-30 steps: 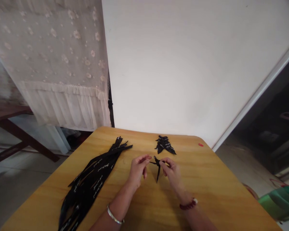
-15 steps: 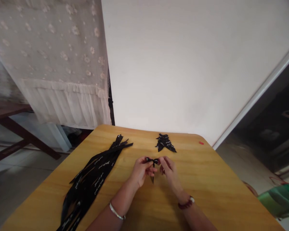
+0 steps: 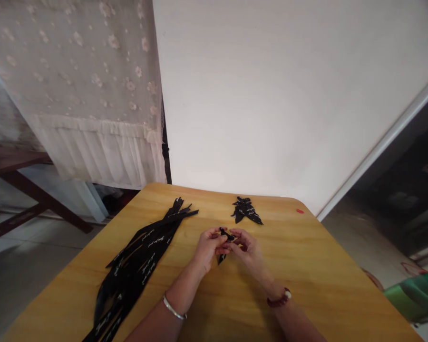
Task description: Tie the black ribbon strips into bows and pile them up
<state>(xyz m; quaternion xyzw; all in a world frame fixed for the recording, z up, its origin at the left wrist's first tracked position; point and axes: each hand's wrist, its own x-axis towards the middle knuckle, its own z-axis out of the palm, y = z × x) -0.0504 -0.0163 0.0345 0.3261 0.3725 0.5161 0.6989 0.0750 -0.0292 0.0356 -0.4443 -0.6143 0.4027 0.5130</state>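
Between my two hands is a black ribbon bow with white lettering, one pointed tail hanging below the fingers. My left hand pinches its middle and left part between thumb and fingers. From the other side, my right hand has thumb and fingers closed on the bow's right loop. Part of the knot is hidden by the fingers. Left of my hands lies a long bundle of black printed ribbons. Beyond them rests a small pile of black ribbon bows with pointed tails.
Everything lies on a wooden table with rounded far corners. A small red piece sits near its far right corner. Behind stands a white panel, with a lace curtain to the left. Something green is beyond the right edge.
The bow has turned in my fingers, and its tail now hangs further left. My right hand's fingers have shifted around the right loop. The ribbon bundle and pile stay in place.
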